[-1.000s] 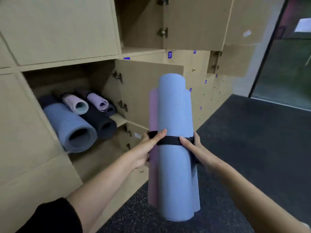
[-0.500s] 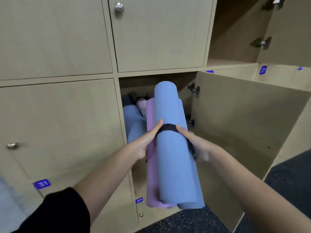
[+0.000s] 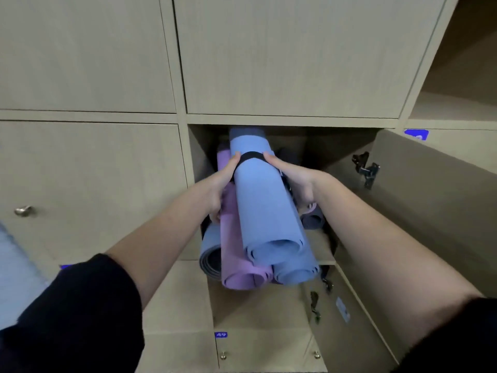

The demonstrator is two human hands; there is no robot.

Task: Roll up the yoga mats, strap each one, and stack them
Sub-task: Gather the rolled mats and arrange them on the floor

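Strapped bundle (image 3: 265, 211) now half inside the locker (image 3: 336, 146), two hands' (image 3: 220, 184) (image 3: 295, 179) grip closed around it.

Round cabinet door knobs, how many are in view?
3: one knob on the left door, two small ones at the bottom below label 49. Others may be out of frame.

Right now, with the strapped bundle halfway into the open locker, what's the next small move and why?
Probably keep sliding the strapped bundle straight back. Both hands, left and right, grip it at the black strap, its far end is already inside the open compartment over the stored rolls, while its near ends overhang the shelf edge.
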